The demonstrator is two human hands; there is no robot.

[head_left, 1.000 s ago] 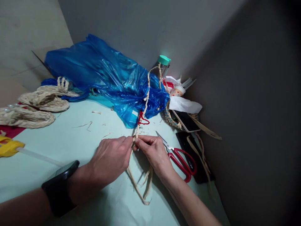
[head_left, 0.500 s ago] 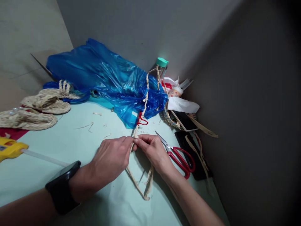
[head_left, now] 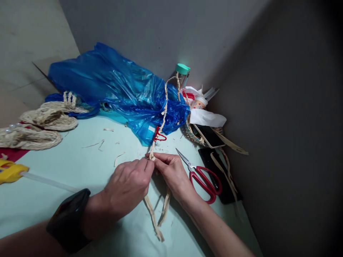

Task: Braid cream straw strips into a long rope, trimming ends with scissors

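A pale braided fibre cord (head_left: 165, 103) runs down from the jar at the back to my fingers. Red yarn (head_left: 160, 137) is looped round it just above my hands. My left hand (head_left: 131, 180), with a black watch at the wrist, pinches the lower end of the braid. Opposite it, my right hand (head_left: 173, 171) grips the same spot between thumb and fingers. Loose flat fibre strands (head_left: 154, 217) hang below onto the table. Red-handled scissors (head_left: 199, 175) lie partly open beside my right hand.
A crumpled blue plastic bag (head_left: 115, 82) covers the back. Woven slippers (head_left: 48, 117) and a yellow glue gun (head_left: 12, 171) lie at left. Right are a jar with a green lid (head_left: 183, 69), a basket (head_left: 193, 135), a phone (head_left: 209, 135) and a black tablet-like slab (head_left: 227, 196).
My left wrist has turned slightly and my fingers have shifted on the braid's end. The loose strands below have swung and lie straighter. The whole view has moved a little.
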